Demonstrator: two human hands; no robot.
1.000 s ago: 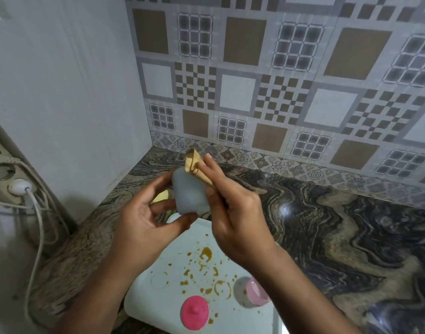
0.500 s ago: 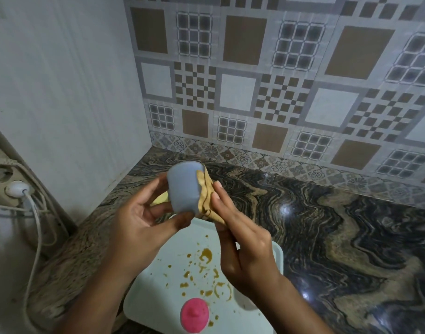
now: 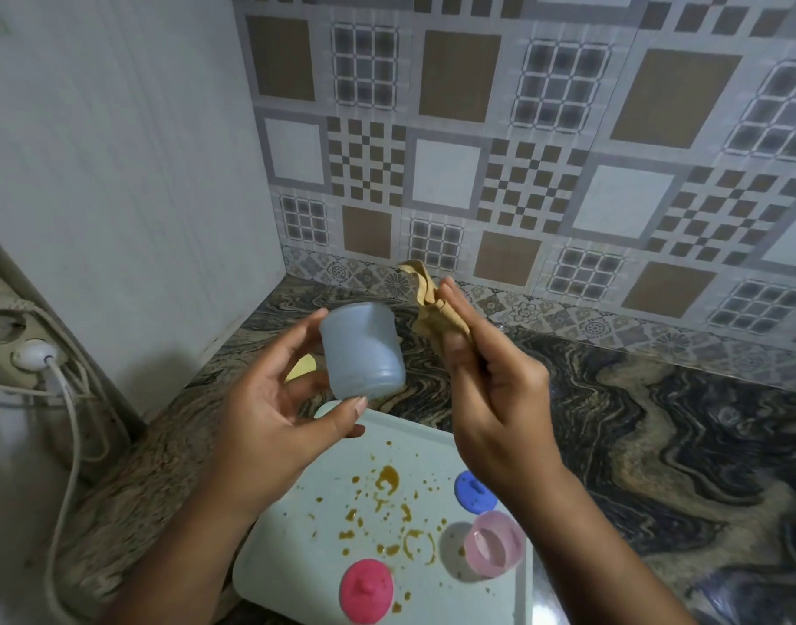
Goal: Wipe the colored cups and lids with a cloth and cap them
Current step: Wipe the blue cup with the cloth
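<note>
As left hand grips blue cup, right hand pinches cloth — just beside.

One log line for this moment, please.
left hand: holds blue cup, uncapped | right hand: grips tan cloth, clear of cup | stained tray: blue lid, pink lid, pink cup

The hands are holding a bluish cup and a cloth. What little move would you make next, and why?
Probably lower the right hand to the blue lid on the tray and wipe it with the cloth. The cloth is held clear of the blue cup in the left hand, the cup's visible side shows no stains, and its matching lid lies loose just below.
</note>
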